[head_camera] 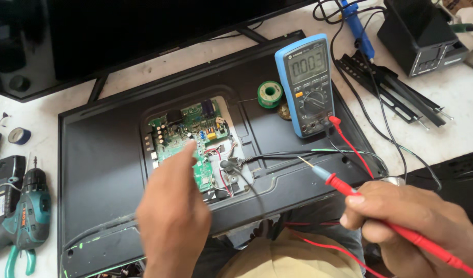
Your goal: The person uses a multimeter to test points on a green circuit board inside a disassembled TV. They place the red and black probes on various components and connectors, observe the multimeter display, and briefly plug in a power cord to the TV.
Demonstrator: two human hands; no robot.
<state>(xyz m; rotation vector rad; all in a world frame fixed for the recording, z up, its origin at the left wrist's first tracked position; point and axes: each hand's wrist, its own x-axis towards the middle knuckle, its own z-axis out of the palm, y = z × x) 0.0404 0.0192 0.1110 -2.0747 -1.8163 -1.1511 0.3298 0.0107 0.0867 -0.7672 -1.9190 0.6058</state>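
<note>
A flat screen set lies face down, its black back panel [102, 170] filling the middle of the head view. A green circuit board [187, 131] shows in an opening of the panel. My left hand [172, 206] reaches over it, index finger stretched onto the board, holding nothing that I can see. My right hand [401, 221] grips a red test probe [339, 183] whose metal tip hangs above the panel, right of the board. A blue multimeter [309, 85] rests on the panel's far right, with red and black leads plugged in.
A spool of solder [270, 93] lies left of the meter. A teal cordless drill [28, 216] and pliers [20, 260] lie at the left edge. A soldering iron [357, 25], a black station box [424, 36] and a black bracket [390, 87] sit at the back right.
</note>
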